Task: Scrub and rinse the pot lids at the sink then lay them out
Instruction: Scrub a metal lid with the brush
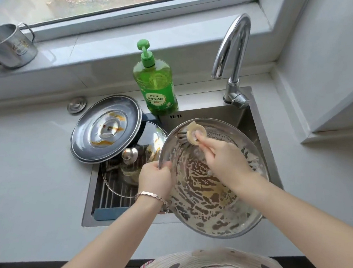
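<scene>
Over the sink (244, 118) we're mid-scrub: left hand (155, 180) grips soapy lid (203, 202), right hand (226, 159) pinches scrub pad (195, 133); rinse probably next.

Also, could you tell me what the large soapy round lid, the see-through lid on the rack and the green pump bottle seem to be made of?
Large soapy round lid: seemingly polished stainless steel, mirror-bright between suds. See-through lid: probably glass with a metal rim and shiny knob; rack bars show through. Green pump bottle: likely translucent plastic, light glowing through it.
</scene>
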{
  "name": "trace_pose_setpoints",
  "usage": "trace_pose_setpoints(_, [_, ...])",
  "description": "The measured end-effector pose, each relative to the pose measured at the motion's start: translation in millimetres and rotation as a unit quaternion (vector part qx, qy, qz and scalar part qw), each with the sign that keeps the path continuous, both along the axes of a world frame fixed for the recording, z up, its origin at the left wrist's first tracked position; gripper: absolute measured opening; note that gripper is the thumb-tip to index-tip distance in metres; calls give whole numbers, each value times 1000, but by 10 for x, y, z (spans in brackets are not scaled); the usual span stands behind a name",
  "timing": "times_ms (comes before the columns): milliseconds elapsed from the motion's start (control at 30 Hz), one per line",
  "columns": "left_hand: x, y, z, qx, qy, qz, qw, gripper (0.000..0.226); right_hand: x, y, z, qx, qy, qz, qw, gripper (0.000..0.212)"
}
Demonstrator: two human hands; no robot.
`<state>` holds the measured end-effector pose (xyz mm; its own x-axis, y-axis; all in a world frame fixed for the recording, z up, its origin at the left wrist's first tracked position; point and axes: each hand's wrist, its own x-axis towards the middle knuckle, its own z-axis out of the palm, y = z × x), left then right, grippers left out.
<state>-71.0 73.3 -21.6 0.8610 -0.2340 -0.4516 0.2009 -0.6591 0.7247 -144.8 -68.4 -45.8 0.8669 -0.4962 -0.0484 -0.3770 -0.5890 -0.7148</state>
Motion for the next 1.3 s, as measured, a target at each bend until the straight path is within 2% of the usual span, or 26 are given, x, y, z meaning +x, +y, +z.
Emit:
trace_pose_setpoints(133, [60,26,-10,5,-12,7,1000,37,-20,256,70,-7,3,102,995,36])
trace_pose_setpoints(200, [87,76,-13,1,-4,0,1000,31,-28,124,34,-7,8,71,997,36])
trace_pose_setpoints(267, [113,129,-26,3,6,6,1000,20,-56,-92,-69,-5,21,-10,1000,36])
trace_pose_setpoints(333, [173,165,-47,11,3,21,1000,17,-138,-243,-182,-19,88,-61,994,36])
trace_pose_setpoints(400, [268,197,-52,30,-21,30,999,25,-269,-273,-248,-7,193,-51,980,34])
trace_pose_setpoints(467, [364,226,-38,53,-48,33,997,32,-395,-262,-229,47,242,-23,969,32])
trace_pose_setpoints(567, [477,245,-4,59,-48,32,997,33,-455,-295,-145,49,161,-4,986,40])
trace_pose_setpoints(700, [484,178,63,46,-54,-32,997,31,-268,-341,99,11,64,-51,997,60])
trace_pose_setpoints(833, [391,82,132,63,-98,-135,984,41,-64,-340,234,-83,95,-36,991,56])
trace_pose_setpoints(900, [360,78,160,66,-118,-164,977,45,-5,-325,241,-92,130,-17,987,60])
trace_pose_setpoints(967, [338,94,176,67,-132,-184,972,48,32,-303,220,-78,116,-11,990,62])
trace_pose_setpoints(1033, [305,85,191,70,-147,-215,963,49,80,-225,229,-76,75,7,994,56])
trace_pose_setpoints(1133, [248,16,215,81,-172,-259,947,44,168,-12,257,-133,-22,72,988,43])
trace_pose_setpoints(1200, [266,12,218,74,-185,-261,944,44,215,-5,276,-152,-64,71,984,36])
trace_pose_setpoints(1300, [355,107,233,42,-199,-215,955,47,158,-258,189,-92,-26,-11,995,21])
